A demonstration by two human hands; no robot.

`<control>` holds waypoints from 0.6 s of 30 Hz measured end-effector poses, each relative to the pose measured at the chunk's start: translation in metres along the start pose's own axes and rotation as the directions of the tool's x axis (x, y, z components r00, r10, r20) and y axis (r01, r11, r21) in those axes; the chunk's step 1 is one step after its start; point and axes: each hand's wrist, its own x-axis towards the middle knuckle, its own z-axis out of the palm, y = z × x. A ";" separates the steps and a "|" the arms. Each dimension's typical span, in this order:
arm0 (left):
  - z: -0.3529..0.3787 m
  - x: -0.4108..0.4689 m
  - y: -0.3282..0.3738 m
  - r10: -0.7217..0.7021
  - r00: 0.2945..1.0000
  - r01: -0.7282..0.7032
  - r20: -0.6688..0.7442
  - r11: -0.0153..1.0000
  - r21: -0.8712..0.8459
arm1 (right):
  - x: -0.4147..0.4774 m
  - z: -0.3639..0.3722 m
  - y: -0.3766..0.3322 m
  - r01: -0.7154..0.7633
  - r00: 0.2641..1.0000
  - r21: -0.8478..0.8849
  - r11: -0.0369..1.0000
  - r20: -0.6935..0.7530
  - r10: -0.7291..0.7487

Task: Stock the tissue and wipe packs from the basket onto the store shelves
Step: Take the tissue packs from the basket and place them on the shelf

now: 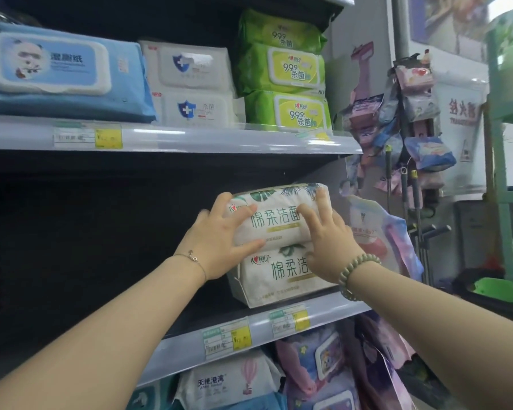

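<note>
- Left hand (219, 241) and right hand (328, 241) press flat on the upper tissue pack (274, 221), fingers (320, 199) spread and straight (pressing, not clasping).
- The pack lies under both palms, its long axis running hand to hand, atop a second pack (279, 276).
- Likely next: an even push away from the palms, deeper onto the shelf (323, 315).
</note>
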 end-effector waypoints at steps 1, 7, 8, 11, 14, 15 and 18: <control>0.003 0.001 -0.001 -0.012 1.000 0.012 -0.008 1.000 -0.008 | 0.002 0.001 -0.002 -0.009 1.000 0.013 1.000 0.016 0.009; 0.010 0.014 -0.002 -0.116 0.993 0.117 0.027 0.993 -0.019 | 0.016 0.012 -0.005 -0.076 0.982 0.066 0.995 0.178 0.063; 0.010 0.017 0.000 -0.129 0.991 0.130 0.035 0.991 -0.030 | 0.017 0.012 -0.004 -0.092 0.974 0.067 0.994 0.214 0.075; 0.010 0.027 0.005 -0.138 0.986 0.140 0.094 0.990 -0.014 | 0.016 0.006 0.000 -0.111 0.945 0.038 0.993 0.313 0.093; 0.013 0.030 0.002 -0.205 0.963 0.191 0.175 0.977 0.095 | 0.011 0.003 0.000 -0.097 0.944 0.000 0.995 0.317 0.092; 0.015 0.028 0.002 -0.231 0.956 0.206 0.182 0.968 0.146 | 0.009 0.002 -0.001 -0.084 0.950 -0.009 0.996 0.302 0.083; 0.020 0.014 0.011 -0.201 0.978 0.177 0.051 0.937 0.300 | -0.002 -0.004 -0.001 -0.012 0.973 -0.059 0.998 0.229 0.025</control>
